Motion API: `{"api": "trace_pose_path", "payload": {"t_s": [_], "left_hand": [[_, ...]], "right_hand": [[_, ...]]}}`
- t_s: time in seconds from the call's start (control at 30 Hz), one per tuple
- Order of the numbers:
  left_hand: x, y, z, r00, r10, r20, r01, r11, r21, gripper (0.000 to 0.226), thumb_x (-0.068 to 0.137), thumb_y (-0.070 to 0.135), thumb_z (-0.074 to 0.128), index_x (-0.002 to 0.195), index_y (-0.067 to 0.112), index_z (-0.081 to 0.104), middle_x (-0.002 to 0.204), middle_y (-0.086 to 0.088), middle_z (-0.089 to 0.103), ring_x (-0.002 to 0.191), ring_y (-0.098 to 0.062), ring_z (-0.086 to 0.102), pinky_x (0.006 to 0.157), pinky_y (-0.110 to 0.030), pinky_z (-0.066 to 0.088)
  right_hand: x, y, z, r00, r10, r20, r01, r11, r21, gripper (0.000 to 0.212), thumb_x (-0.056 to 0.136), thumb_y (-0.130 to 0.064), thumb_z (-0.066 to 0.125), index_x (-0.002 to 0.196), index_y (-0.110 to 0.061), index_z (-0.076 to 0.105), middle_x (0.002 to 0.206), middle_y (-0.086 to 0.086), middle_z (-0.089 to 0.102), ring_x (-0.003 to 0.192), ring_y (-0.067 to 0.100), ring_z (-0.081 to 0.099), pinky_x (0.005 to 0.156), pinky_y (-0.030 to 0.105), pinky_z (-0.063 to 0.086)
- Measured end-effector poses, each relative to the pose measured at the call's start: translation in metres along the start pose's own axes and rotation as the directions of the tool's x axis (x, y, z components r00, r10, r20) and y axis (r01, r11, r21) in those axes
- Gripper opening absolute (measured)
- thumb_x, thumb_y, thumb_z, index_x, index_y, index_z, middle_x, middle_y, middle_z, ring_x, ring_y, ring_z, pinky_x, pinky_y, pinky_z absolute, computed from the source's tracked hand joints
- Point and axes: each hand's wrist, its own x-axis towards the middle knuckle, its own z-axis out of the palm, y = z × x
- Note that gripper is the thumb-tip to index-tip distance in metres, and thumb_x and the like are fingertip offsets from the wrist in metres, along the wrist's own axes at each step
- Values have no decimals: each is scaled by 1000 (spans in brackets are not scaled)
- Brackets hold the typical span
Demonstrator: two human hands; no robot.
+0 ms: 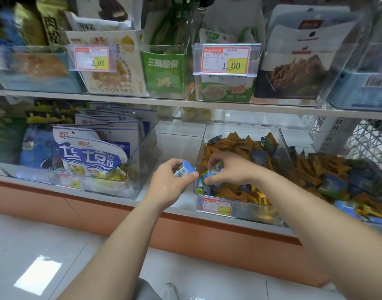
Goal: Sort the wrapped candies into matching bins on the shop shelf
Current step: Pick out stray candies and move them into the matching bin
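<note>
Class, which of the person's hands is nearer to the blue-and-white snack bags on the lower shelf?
Left. The left hand is just right of the snack bags, outside their bin; the right hand is farther right, in the candy bin.

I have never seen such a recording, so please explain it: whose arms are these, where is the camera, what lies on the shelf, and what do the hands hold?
There is no machine here: one picture, taken by a camera worn on a person's head, looking down at their own bare arms. The left hand pinches a blue wrapped candy with a barcode. The right hand reaches into a clear bin of mixed orange and blue candies and grips a green wrapped candy. Left of it stand white-and-blue snack bags.
</note>
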Motion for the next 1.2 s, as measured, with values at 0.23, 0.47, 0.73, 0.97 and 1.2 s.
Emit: {"api": "trace_pose_path", "payload": {"t_s": [0.23,0.47,0.73,0.97,1.2], "left_hand": [[2,-3,-2,1000,11,7,-11,1000,-28,29,81,30,79,106,19,67,87,3,71,81,-17,68,77,-40,56],[2,0,4,1000,-25,8,25,999,-48,26,81,32,79,102,21,68,88,2,72,84,-20,70,75,-36,56],[-3,27,25,999,37,-33,-38,999,-33,32,83,31,78,109,17,66,94,3,73,89,-13,68,78,-29,54],[3,82,122,942,283,180,-304,947,101,43,81,41,77,118,25,64,107,10,69,92,-1,63,71,-12,42],[35,134,233,816,421,397,-550,778,305,53,80,45,75,127,23,61,122,-3,68,112,-23,62,86,-31,50]], "right_hand": [[2,0,20,999,-42,13,43,998,-51,57,70,-35,87,120,-28,60,113,-11,62,98,8,59,80,23,50],[-3,4,15,999,-18,-28,15,994,-108,38,72,-41,86,99,-31,60,92,-13,59,79,2,55,60,18,38],[-49,12,-37,917,113,-382,-41,980,192,37,69,-46,86,95,-30,65,88,-15,66,77,2,63,59,14,45],[-143,93,-90,727,304,-616,-93,932,349,31,69,-35,89,85,-29,64,83,-15,67,72,-6,61,62,8,44],[-175,163,-102,563,432,-704,-228,900,371,49,69,-37,89,101,-11,63,96,6,68,90,22,64,73,35,48]]}}
